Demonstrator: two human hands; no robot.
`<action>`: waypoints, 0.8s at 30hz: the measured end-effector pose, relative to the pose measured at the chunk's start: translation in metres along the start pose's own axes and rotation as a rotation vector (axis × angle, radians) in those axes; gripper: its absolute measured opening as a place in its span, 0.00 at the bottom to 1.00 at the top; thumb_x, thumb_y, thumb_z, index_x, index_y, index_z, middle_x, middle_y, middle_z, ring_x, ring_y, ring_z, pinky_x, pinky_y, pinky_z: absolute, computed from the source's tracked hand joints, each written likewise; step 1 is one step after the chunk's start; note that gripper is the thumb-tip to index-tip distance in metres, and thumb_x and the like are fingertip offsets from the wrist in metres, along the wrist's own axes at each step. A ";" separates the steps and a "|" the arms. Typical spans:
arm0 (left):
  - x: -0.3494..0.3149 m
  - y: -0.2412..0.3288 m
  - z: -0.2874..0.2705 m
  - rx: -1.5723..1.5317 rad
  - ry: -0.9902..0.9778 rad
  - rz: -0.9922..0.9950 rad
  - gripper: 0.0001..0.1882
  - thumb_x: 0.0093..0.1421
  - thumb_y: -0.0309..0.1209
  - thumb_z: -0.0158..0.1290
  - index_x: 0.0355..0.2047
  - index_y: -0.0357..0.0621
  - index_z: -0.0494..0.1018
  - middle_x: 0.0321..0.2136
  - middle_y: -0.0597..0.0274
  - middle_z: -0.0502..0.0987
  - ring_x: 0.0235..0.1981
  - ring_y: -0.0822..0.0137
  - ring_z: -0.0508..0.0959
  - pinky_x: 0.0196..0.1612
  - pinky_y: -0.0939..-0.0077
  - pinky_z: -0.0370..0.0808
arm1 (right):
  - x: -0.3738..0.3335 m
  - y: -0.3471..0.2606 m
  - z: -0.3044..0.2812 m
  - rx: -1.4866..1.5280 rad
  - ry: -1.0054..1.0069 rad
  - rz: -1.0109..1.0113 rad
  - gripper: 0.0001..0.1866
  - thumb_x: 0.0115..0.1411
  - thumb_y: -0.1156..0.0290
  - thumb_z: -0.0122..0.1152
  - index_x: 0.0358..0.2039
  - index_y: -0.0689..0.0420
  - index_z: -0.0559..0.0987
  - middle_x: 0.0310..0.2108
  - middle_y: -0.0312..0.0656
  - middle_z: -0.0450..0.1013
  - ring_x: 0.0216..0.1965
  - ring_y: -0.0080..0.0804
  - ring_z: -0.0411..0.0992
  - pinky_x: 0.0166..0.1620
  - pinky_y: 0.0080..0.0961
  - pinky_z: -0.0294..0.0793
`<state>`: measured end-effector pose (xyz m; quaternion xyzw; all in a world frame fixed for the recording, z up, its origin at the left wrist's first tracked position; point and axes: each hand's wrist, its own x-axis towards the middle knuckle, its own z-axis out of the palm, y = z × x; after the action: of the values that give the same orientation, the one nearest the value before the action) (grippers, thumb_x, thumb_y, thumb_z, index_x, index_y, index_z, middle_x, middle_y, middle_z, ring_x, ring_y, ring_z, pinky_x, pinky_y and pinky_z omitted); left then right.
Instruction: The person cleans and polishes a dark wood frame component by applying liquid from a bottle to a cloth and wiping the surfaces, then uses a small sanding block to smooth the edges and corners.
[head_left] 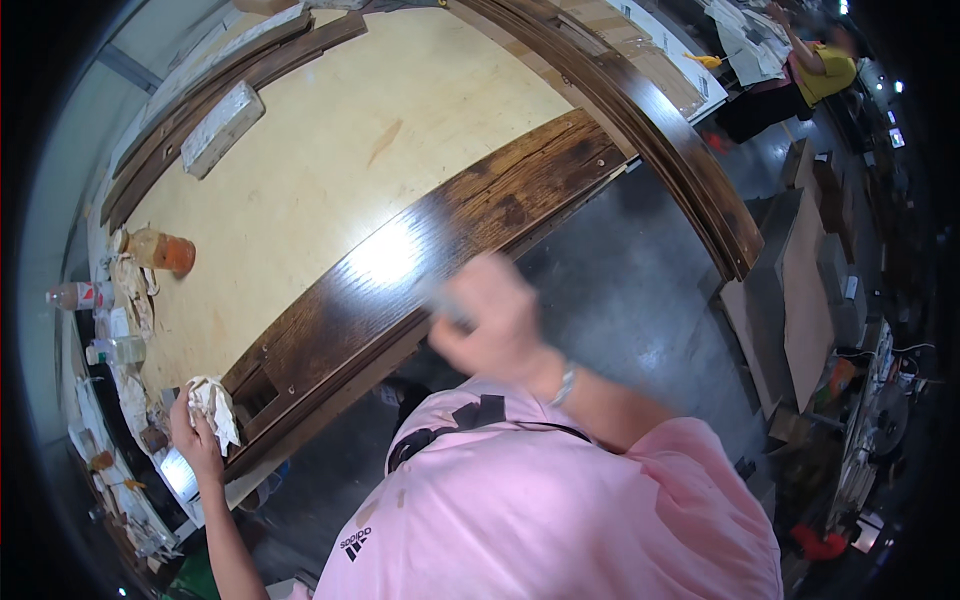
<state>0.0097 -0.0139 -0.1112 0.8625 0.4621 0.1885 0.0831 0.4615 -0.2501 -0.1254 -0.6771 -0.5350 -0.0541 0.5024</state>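
Observation:
A dark brown, glossy wooden board (460, 215) lies along the near edge of the pale plywood tabletop (310, 180). Over the board's near edge is my right hand (492, 315), smeared by motion. Its fingers are curled round something small and greyish that I cannot make out; whether it touches the board is unclear. My left hand (193, 432), at the board's left end, grips a crumpled white rag (213, 408). Part of that hand's fingers is hidden behind the rag.
A jar of orange-brown liquid (163, 251), clear bottles (80, 296) and stained cloths line the table's left side. A wrapped white block (222, 130) sits farther back. Stacked brown boards (690, 150) run along the right. Beyond stands a person in yellow (825, 75).

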 end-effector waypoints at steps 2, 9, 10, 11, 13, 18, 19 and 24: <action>0.007 0.007 0.002 -0.017 -0.024 0.030 0.20 0.64 0.23 0.44 0.55 0.33 0.72 0.49 0.47 0.77 0.52 0.52 0.76 0.59 0.64 0.69 | -0.013 -0.038 0.030 0.075 -0.109 -0.040 0.11 0.39 0.77 0.63 0.23 0.56 0.70 0.27 0.43 0.65 0.31 0.43 0.69 0.29 0.35 0.71; 0.002 0.016 -0.008 0.008 0.004 0.039 0.18 0.63 0.23 0.45 0.53 0.36 0.74 0.46 0.48 0.78 0.49 0.52 0.77 0.55 0.63 0.70 | 0.015 -0.014 -0.004 -0.058 0.047 0.056 0.12 0.40 0.79 0.64 0.30 0.57 0.77 0.28 0.45 0.68 0.29 0.47 0.70 0.30 0.41 0.71; 0.001 0.017 -0.008 0.012 0.001 0.053 0.18 0.63 0.23 0.46 0.53 0.37 0.74 0.45 0.47 0.78 0.48 0.51 0.77 0.54 0.63 0.70 | 0.012 -0.004 -0.007 -0.146 0.069 0.126 0.12 0.42 0.80 0.64 0.30 0.58 0.76 0.29 0.46 0.68 0.30 0.48 0.70 0.31 0.42 0.70; 0.002 0.019 -0.007 0.017 0.004 0.029 0.18 0.63 0.23 0.46 0.53 0.37 0.74 0.45 0.47 0.78 0.48 0.51 0.77 0.54 0.63 0.70 | 0.011 -0.002 -0.009 -0.174 0.064 0.170 0.12 0.43 0.81 0.64 0.30 0.59 0.75 0.30 0.47 0.68 0.30 0.49 0.70 0.32 0.42 0.70; 0.009 0.028 -0.007 0.013 -0.020 0.056 0.19 0.62 0.23 0.46 0.52 0.38 0.74 0.44 0.47 0.78 0.47 0.49 0.77 0.53 0.62 0.71 | 0.003 -0.016 -0.001 -0.151 0.045 0.177 0.12 0.43 0.81 0.64 0.30 0.59 0.75 0.30 0.47 0.68 0.30 0.50 0.70 0.32 0.42 0.70; 0.011 0.037 -0.008 -0.020 0.031 0.081 0.18 0.60 0.27 0.51 0.50 0.41 0.77 0.42 0.48 0.80 0.44 0.49 0.79 0.49 0.63 0.74 | -0.015 -0.076 0.060 -0.012 -0.058 0.085 0.13 0.41 0.80 0.65 0.30 0.58 0.73 0.29 0.46 0.68 0.30 0.49 0.70 0.31 0.41 0.70; 0.011 0.039 -0.007 -0.036 0.045 0.091 0.18 0.59 0.27 0.51 0.50 0.41 0.77 0.41 0.49 0.80 0.43 0.49 0.79 0.48 0.63 0.74 | -0.019 -0.089 0.075 0.000 -0.077 0.030 0.14 0.40 0.78 0.66 0.30 0.58 0.73 0.28 0.46 0.67 0.30 0.48 0.70 0.30 0.41 0.70; 0.007 0.043 -0.014 -0.084 0.089 0.096 0.17 0.59 0.28 0.53 0.49 0.42 0.77 0.39 0.50 0.80 0.41 0.49 0.79 0.46 0.60 0.74 | -0.030 -0.164 0.136 0.094 -0.263 -0.199 0.11 0.41 0.77 0.62 0.26 0.58 0.70 0.27 0.44 0.64 0.28 0.43 0.68 0.28 0.36 0.69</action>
<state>0.0407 -0.0322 -0.0826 0.8703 0.4151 0.2497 0.0893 0.2577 -0.1830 -0.1080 -0.5978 -0.6625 0.0106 0.4513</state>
